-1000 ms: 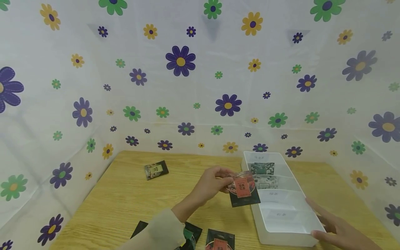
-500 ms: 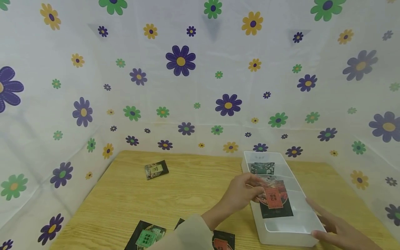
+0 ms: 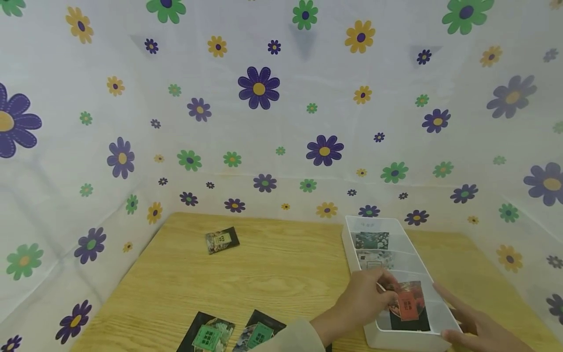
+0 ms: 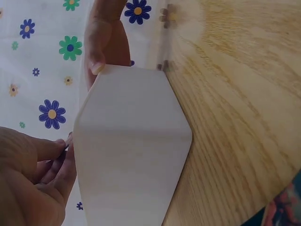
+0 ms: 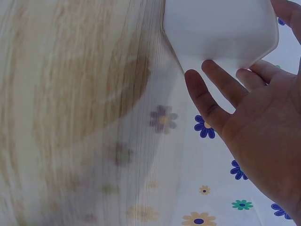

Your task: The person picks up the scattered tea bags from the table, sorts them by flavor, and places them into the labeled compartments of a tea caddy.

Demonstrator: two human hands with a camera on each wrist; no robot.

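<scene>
A white divided box [image 3: 411, 340] stands on the table at the right in the head view. My left hand [image 3: 362, 300] pinches a dark packet with a red label [image 3: 409, 309] by its upper left edge. The packet is tilted over the box's near compartments, its lower end inside the rim; whether it touches the bottom cannot be told. In the left wrist view, the box's wall hides most of it. My right hand [image 3: 477, 325] touches the box's near right corner, thumb at the front. The right wrist view shows its fingers [image 5: 225, 84] fairly straight against the wall.
Packets lie in the box's far compartments: a green one [image 3: 373, 240] and a pale one [image 3: 374, 258]. Two green-labelled packets [image 3: 206, 337] lie at the table's front edge. A smaller black packet [image 3: 222, 240] lies far left. A flowered cloth [image 3: 281, 122] surrounds the table [image 3: 264, 274].
My left hand has carried the red-labelled packet rightward and nearer, from beside the box to over its near compartments. The packet now dips inside the rim. My right hand stays at the corner.
</scene>
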